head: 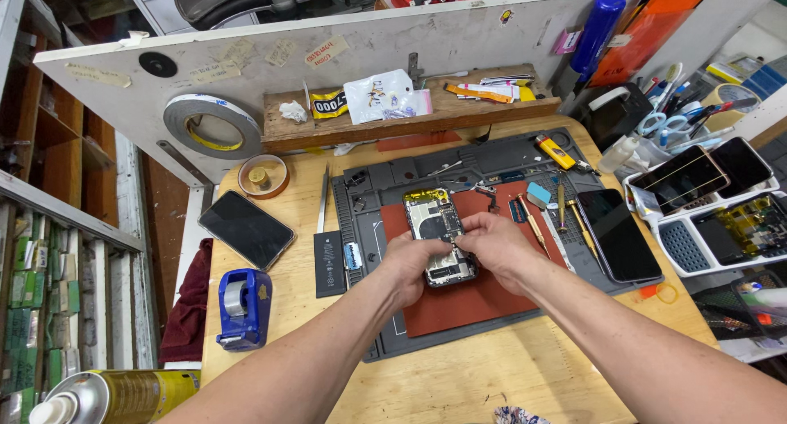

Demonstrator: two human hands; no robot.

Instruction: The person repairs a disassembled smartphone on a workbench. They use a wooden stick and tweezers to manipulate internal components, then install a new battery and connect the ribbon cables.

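— So where do things stand right now?

— Both hands are on the opened phone (440,235), which lies back-open on the red mat (467,297) in the middle of the counter (459,383). The left hand (407,264) closes round its lower left edge; the right hand (492,245) has its fingers (461,240) pinched over the middle, though what they pinch, if anything, is too small to tell.

— Which step would you call it?

— I'd judge it as work on the internals near the lower half. A next move there would call for a steady left-hand grip and a fine touch from the right.

— And the count?

— One open phone in hand. One loose black battery (329,263) left of the grey work mat (373,227). One dark phone (246,228) lying on the counter at the left, and one more (617,234) on the right. One blue tape dispenser (243,307). Two more screens (709,176) sit in the white tray; the trays beyond are too cluttered to count.
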